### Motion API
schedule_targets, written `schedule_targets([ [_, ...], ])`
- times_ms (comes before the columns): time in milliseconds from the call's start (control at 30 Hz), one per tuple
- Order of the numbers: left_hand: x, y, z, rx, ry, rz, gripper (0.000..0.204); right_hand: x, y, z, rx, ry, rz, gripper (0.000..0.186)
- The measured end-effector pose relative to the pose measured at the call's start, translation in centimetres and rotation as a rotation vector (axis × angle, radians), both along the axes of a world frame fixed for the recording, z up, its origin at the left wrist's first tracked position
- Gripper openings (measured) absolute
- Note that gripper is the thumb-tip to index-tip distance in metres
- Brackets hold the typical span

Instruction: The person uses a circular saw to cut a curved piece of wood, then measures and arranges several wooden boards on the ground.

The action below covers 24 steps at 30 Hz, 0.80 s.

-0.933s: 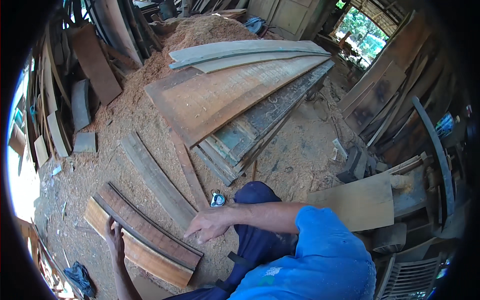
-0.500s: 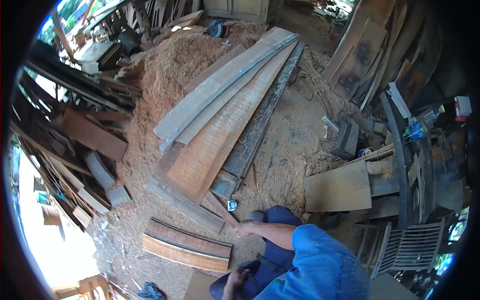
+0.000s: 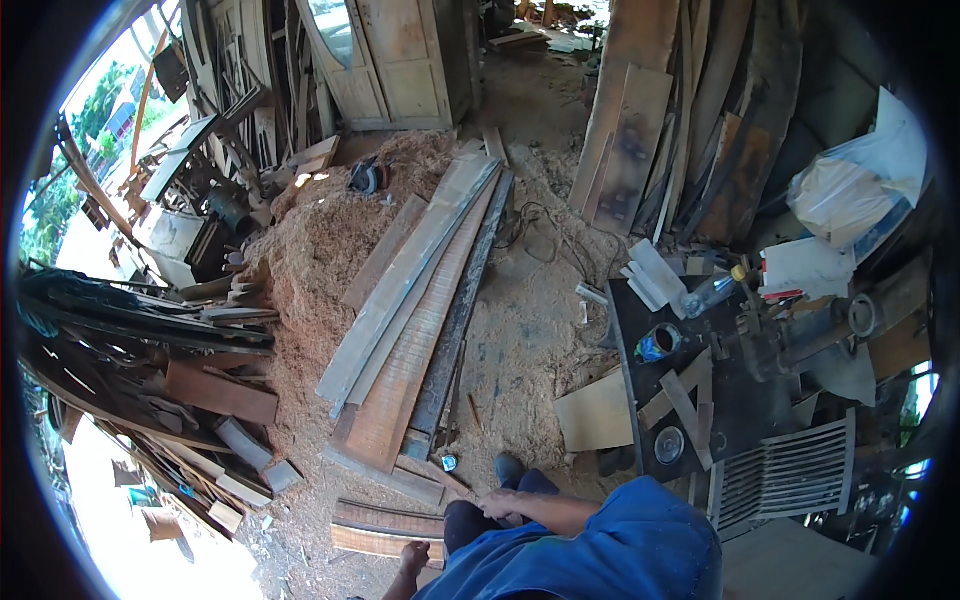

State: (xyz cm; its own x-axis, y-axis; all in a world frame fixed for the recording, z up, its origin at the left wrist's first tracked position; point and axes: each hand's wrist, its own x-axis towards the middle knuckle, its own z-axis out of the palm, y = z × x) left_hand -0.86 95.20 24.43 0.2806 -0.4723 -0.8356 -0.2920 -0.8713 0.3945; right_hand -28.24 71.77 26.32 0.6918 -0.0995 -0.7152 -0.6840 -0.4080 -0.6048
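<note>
My right hand (image 3: 497,503) is closed above my right knee. Its fingers point at the near end of a thin reddish wood strip (image 3: 450,480); whether they grip it, I cannot tell. My left hand (image 3: 414,556) is lower and farther left, curled, over the edge of two curved wooden pieces (image 3: 375,530) lying side by side on the ground. What its fingers hold, if anything, is hidden. Between the strip and my boot (image 3: 508,468) lies a small tape measure (image 3: 450,463). A grey plank (image 3: 385,477) lies crosswise beyond the curved pieces.
Long boards (image 3: 410,370) lie stacked ahead, beside a sawdust heap (image 3: 310,225) with a power tool (image 3: 369,176) on it. To the right stands a dark workbench (image 3: 740,390) with a bottle, cans and offcuts, near a slatted wooden piece (image 3: 785,470). Scrap wood (image 3: 220,390) lines the left.
My view has tilted up, bringing the cabinet and the workbench top more fully into sight. Both hands appear lower in the picture, the left one farther left, now against the curved pieces.
</note>
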Motion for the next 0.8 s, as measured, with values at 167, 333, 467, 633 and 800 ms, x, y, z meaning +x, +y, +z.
schedule_targets([
  [167, 0.1, -12.6, 4.5, -0.177, 0.075, 0.117, 0.047, -0.5, -12.1, 6.0, -0.175, 0.063, -0.338, 0.045],
  [333, -1.0, -23.3, 4.3, -0.323, 0.140, 0.088, 0.039, -2.3, -20.3, 6.8, -0.267, 0.039, -0.378, 0.048],
  [467, -0.7, -28.5, 1.7, -0.344, 0.024, 0.036, 0.036, -2.6, -25.9, 7.2, -0.227, 0.073, -0.437, 0.049],
  [633, 5.0, -33.5, -1.6, -0.356, -0.107, -0.583, 0.034, -1.4, -35.3, 5.0, -0.273, 0.074, -0.244, 0.048],
  [800, 3.8, -43.7, -0.2, -0.025, 0.024, 0.114, 0.040, -6.6, -47.4, 3.9, -0.299, 0.203, -0.456, 0.047],
])
